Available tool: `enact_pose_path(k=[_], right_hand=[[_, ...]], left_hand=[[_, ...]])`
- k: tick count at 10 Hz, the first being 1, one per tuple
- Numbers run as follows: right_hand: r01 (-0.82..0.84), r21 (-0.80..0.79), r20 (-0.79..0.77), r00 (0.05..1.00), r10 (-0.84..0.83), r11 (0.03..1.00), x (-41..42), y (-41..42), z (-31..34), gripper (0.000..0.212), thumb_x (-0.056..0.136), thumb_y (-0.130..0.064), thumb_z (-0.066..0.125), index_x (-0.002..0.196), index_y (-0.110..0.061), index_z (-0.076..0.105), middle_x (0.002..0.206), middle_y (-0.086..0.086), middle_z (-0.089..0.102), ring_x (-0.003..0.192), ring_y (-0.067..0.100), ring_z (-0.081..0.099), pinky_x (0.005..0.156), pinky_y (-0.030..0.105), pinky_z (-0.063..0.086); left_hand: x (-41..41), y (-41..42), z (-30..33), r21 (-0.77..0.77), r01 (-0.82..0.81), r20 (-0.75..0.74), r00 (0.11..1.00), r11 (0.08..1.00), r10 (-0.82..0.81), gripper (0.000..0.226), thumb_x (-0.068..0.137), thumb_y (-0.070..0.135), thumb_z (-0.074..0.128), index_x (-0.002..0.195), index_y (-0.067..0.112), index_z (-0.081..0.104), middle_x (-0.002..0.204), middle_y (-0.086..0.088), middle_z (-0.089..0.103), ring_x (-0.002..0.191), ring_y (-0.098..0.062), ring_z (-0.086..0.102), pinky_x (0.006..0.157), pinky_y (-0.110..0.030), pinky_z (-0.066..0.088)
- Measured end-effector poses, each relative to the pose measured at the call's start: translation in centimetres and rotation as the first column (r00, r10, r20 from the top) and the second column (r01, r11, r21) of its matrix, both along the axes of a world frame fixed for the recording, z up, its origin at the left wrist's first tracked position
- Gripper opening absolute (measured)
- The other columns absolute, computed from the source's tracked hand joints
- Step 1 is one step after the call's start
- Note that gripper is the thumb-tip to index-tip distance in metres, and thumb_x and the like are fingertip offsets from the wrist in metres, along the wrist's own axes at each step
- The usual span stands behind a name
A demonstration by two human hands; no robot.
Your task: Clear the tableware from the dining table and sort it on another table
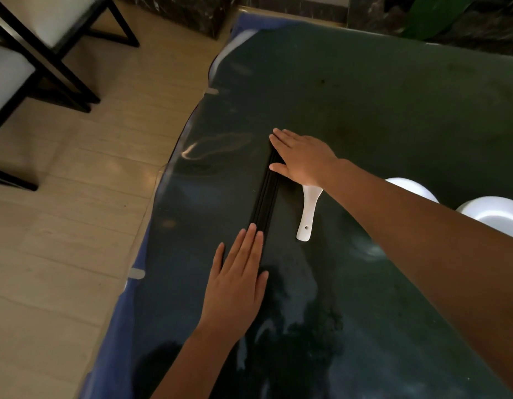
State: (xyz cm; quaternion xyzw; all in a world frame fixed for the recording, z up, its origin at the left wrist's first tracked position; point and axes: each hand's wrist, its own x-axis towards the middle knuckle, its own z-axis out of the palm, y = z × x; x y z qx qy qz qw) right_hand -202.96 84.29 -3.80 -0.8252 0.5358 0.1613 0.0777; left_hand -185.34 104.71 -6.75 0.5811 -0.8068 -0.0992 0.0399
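Note:
Several black chopsticks (pixel 265 197) lie side by side in a row on the dark glass table (pixel 379 110). My left hand (pixel 238 280) lies flat at their near ends, fingers straight and touching them. My right hand (pixel 302 158) lies flat over their far ends, palm down. A white rice paddle (pixel 307 214) rests just right of the chopsticks, its head partly under my right wrist. Two white bowls (pixel 499 217) stand at the right edge, partly hidden behind my right forearm.
The table's left edge (pixel 163 180) runs diagonally, with a blue cloth under the glass. Tiled floor lies to the left, and black-framed chairs with white seats (pixel 28 53) stand at the upper left. Dark stone and a green plant are at the back.

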Motion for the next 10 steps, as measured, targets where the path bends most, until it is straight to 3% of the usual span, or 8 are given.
enact_pose_path(k=[6,8,9,10], right_hand=[[0.027,0.026,0.017,0.999,-0.027,0.999,0.5,0.6,0.1,0.071,0.094,-0.053,0.03,0.148,-0.017,0.0,0.159,0.004,-0.003,0.146,0.019,-0.001,0.117,0.046,0.008],[0.029,-0.043,0.063,0.998,-0.026,0.999,0.3,1.8,2.2,0.057,0.096,-0.043,0.033,0.145,-0.015,0.024,0.154,0.01,0.025,0.143,0.025,0.02,0.115,0.047,0.018],[0.036,-0.207,0.129,0.992,-0.009,0.978,0.1,4.8,4.8,0.036,0.094,-0.033,0.038,0.112,-0.009,0.059,0.115,0.013,0.062,0.109,0.03,0.056,0.092,0.042,0.041],[0.06,-0.271,0.18,0.984,-0.01,0.961,-0.3,7.1,6.0,0.028,0.092,-0.025,0.041,0.092,-0.007,0.062,0.096,0.013,0.065,0.092,0.033,0.061,0.077,0.038,0.043]], left_hand=[[-0.6,0.1,0.2,-0.021,-0.015,0.097,0.995,1.0,0.017,0.058,0.089,0.038,0.027,0.138,0.009,0.037,0.145,-0.009,0.041,0.133,-0.024,0.037,0.103,-0.05,0.037],[-0.6,-0.1,1.2,0.003,-0.027,-0.013,1.0,1.0,0.027,0.054,0.089,0.039,0.039,0.136,0.013,0.04,0.145,-0.009,0.041,0.137,-0.023,0.031,0.11,-0.049,0.02],[-1.2,-0.8,2.9,-0.02,-0.026,-0.056,0.998,0.999,0.025,0.048,0.087,0.033,0.053,0.129,0.011,0.049,0.134,-0.01,0.054,0.128,-0.026,0.045,0.107,-0.049,0.029],[-1.8,-1.7,4.5,-0.021,-0.026,-0.127,0.992,0.999,0.023,0.037,0.085,0.027,0.057,0.117,0.008,0.059,0.109,-0.01,0.067,0.103,-0.027,0.063,0.092,-0.042,0.046]])
